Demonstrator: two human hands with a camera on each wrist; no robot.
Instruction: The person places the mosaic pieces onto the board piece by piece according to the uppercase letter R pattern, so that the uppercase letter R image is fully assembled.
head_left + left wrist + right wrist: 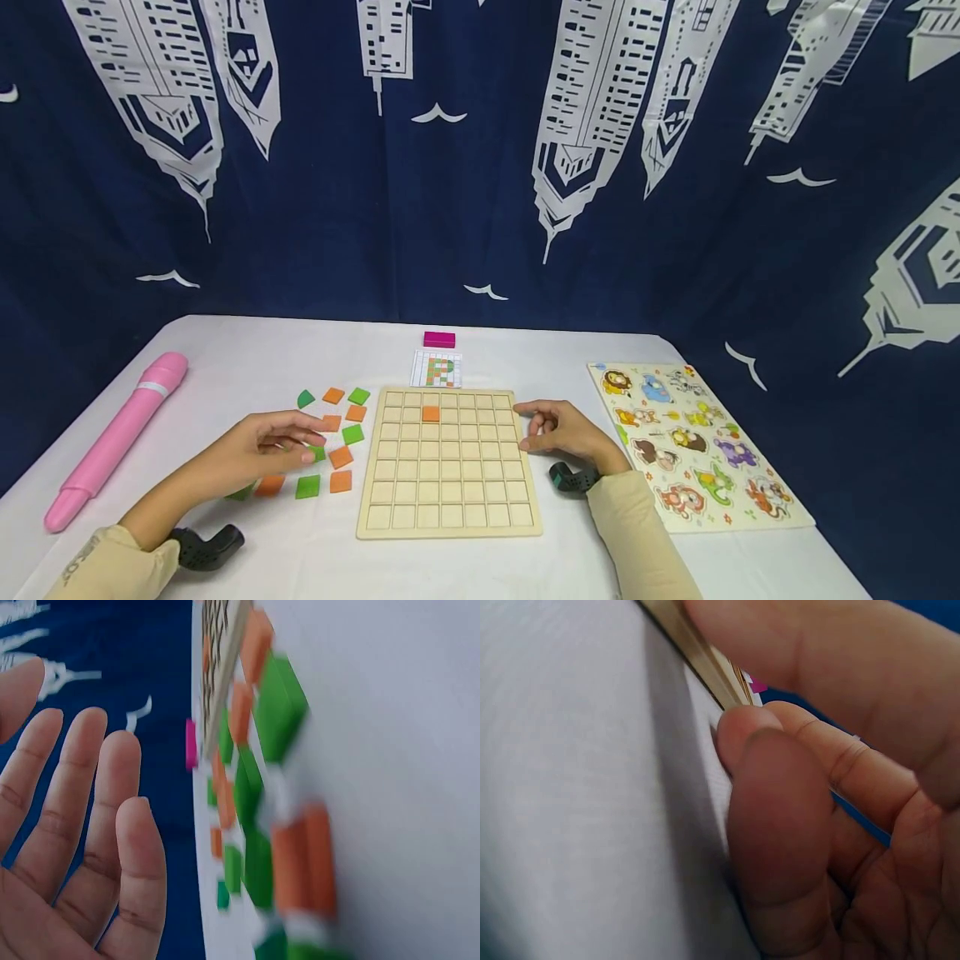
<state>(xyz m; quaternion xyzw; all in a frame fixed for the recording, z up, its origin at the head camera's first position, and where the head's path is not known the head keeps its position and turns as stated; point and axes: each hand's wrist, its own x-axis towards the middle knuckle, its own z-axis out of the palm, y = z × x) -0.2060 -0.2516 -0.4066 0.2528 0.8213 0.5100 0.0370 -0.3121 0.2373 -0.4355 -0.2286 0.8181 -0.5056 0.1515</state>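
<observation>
The left hand (pixel 273 435) has its fingers loosely extended, holding nothing, over loose orange and green tiles (pixel 307 487); the right hand (pixel 564 429), fingers loosely bent and gripping nothing, touches the right edge of the wooden grid board (pixel 450 472). Near-square, without a clear long axis, the board lies flat mid-table, sides running toward the white table's (pixel 300 575) far edge. One orange tile (pixel 431 414) sits near its far edge. Beyond are a pattern card (pixel 437 369) and magenta block (pixel 439 339).

The left hand (pixel 272 442) extends loose fingers, the right hand (pixel 564 431) bent.
</observation>
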